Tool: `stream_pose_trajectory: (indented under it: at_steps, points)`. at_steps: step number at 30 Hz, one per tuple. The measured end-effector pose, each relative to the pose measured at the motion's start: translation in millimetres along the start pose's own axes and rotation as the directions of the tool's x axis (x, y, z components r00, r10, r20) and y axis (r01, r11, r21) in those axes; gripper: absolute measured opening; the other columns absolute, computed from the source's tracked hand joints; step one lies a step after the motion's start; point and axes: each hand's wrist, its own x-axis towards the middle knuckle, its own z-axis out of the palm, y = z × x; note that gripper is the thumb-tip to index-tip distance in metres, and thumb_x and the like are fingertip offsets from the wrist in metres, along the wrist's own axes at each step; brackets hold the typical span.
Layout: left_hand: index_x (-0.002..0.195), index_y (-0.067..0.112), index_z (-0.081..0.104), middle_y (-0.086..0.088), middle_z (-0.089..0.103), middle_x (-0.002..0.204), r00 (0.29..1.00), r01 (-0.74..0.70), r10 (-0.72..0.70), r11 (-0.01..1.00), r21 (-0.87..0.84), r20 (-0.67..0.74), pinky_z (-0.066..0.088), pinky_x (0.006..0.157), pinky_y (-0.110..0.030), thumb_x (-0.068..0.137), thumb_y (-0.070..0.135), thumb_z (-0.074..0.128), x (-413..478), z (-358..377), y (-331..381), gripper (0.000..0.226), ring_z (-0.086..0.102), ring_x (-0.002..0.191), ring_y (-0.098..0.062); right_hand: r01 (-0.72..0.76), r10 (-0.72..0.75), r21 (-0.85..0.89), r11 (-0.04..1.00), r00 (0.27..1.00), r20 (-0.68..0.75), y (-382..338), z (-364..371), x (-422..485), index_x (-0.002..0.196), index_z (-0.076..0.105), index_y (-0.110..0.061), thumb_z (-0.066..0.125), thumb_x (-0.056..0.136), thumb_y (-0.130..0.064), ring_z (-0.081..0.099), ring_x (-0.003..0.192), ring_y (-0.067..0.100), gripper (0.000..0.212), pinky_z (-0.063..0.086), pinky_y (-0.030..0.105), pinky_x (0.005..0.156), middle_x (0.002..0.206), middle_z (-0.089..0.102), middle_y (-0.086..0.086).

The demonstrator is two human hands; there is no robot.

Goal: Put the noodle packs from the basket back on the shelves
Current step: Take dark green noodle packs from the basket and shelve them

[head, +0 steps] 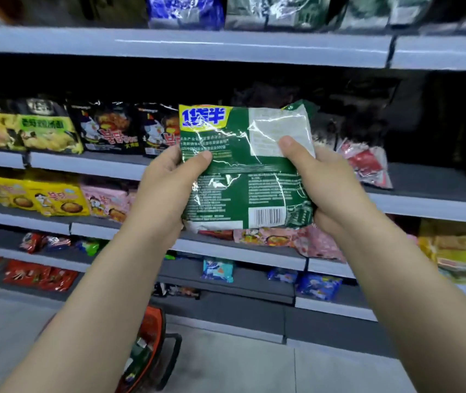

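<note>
Bare forearms reach up from the near edge. Thumbs press the printed back of the green noodle pack; the left hand and right hand grip its side edges. It hides part of the shelves. Black packs stand left, a red pack right, pink packs below. The orange basket sits near, on the floor.

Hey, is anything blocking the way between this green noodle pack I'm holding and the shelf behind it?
Nothing visible does. Both the left hand and right hand hold the green pack in open air before the shelf; the spot straight behind it is hidden.
</note>
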Motion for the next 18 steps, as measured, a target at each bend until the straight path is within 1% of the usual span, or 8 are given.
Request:
stream_pose_trajectory:
  at_steps: [3, 4, 8, 10, 12, 14, 16, 18]
  points:
    - [0.100, 0.027, 0.064, 0.005, 0.073, 0.098, 0.993, -0.094, 0.091, 0.995, 0.037, 0.076, 0.055, 0.069, -0.035, 0.095, 0.016, 0.055, 6.9, 48.4, 16.3, 0.015, 0.070, 0.091, -0.017, 0.086, -0.086, 0.008, 0.996, 0.996, -0.031, -27.6, -51.2, 9.4, 0.094, 0.071, -0.016, 0.070, 0.084, -0.042, 0.071, 0.093, 0.023, 0.027, 0.055, 0.051, 0.090, 0.094, 0.076, 0.000]
    - [0.099, 0.028, 0.064, 0.005, 0.073, 0.098, 0.989, -0.116, 0.110, 0.992, 0.055, 0.095, 0.053, 0.065, -0.034, 0.094, 0.013, 0.055, 11.2, 62.1, 22.4, 0.019, 0.069, 0.089, -0.016, 0.111, -0.110, 0.011, 0.994, 0.993, -0.045, -36.7, -66.2, 13.3, 0.092, 0.071, -0.016, 0.070, 0.084, -0.040, 0.071, 0.092, 0.024, 0.025, 0.055, 0.051, 0.089, 0.092, 0.076, 0.000]
    - [0.096, 0.026, 0.066, 0.003, 0.073, 0.094, 0.970, -0.220, 0.209, 0.971, 0.088, 0.120, 0.054, 0.075, -0.037, 0.090, 0.002, 0.057, 34.7, 113.3, 49.7, 0.026, 0.069, 0.083, -0.015, 0.222, -0.221, 0.005, 0.975, 0.971, -0.096, -68.7, -112.9, 32.1, 0.098, 0.071, -0.018, 0.069, 0.085, -0.041, 0.071, 0.093, 0.019, 0.027, 0.054, 0.048, 0.091, 0.096, 0.075, -0.003]
    - [0.095, 0.023, 0.067, 0.004, 0.074, 0.092, 0.959, -0.269, 0.259, 0.959, 0.083, 0.114, 0.055, 0.082, -0.037, 0.088, 0.000, 0.059, 48.6, 137.4, 62.5, 0.025, 0.069, 0.086, -0.016, 0.289, -0.289, -0.017, 0.957, 0.949, -0.125, -81.6, -130.8, 42.9, 0.101, 0.069, -0.021, 0.067, 0.086, -0.043, 0.070, 0.096, 0.016, 0.027, 0.053, 0.045, 0.093, 0.100, 0.074, -0.005]
    - [0.098, 0.024, 0.066, 0.005, 0.074, 0.097, 0.945, -0.316, 0.303, 0.944, 0.098, 0.127, 0.054, 0.086, -0.035, 0.088, 0.002, 0.062, 63.4, 159.6, 73.0, 0.025, 0.070, 0.091, -0.015, 0.359, -0.366, -0.068, 0.931, 0.917, -0.161, -94.3, -146.3, 55.4, 0.100, 0.067, -0.025, 0.065, 0.087, -0.046, 0.068, 0.096, 0.013, 0.024, 0.054, 0.041, 0.091, 0.101, 0.072, -0.008]
    - [0.100, 0.028, 0.065, 0.009, 0.073, 0.099, 0.922, -0.376, 0.356, 0.917, 0.131, 0.149, 0.054, 0.085, -0.031, 0.088, 0.006, 0.064, 79.7, 179.6, 83.8, 0.025, 0.069, 0.093, -0.011, 0.438, -0.456, -0.129, 0.890, 0.868, -0.198, -108.1, -160.0, 70.6, 0.099, 0.064, -0.029, 0.062, 0.089, -0.045, 0.064, 0.095, 0.004, 0.019, 0.052, 0.026, 0.083, 0.101, 0.069, -0.015]
    - [0.099, 0.030, 0.062, 0.011, 0.071, 0.098, 0.893, -0.446, 0.424, 0.878, 0.176, 0.149, 0.053, 0.084, -0.028, 0.089, 0.010, 0.065, 99.4, 197.1, 95.9, 0.023, 0.067, 0.092, -0.008, 0.500, -0.536, -0.202, 0.842, 0.817, -0.213, -123.0, -171.8, 88.2, 0.100, 0.061, -0.032, 0.059, 0.092, -0.044, 0.058, 0.089, -0.007, 0.014, 0.044, 0.011, 0.069, 0.097, 0.064, -0.021]
    - [0.103, 0.029, 0.060, 0.011, 0.068, 0.100, 0.857, -0.514, 0.493, 0.835, 0.196, 0.149, 0.052, 0.085, -0.029, 0.090, 0.011, 0.064, 120.9, 213.5, 107.4, 0.023, 0.065, 0.093, -0.007, 0.529, -0.579, -0.249, 0.811, 0.785, -0.220, -137.1, -182.3, 107.7, 0.099, 0.060, -0.030, 0.057, 0.093, -0.043, 0.055, 0.082, -0.006, 0.014, 0.041, 0.006, 0.060, 0.095, 0.063, -0.019]
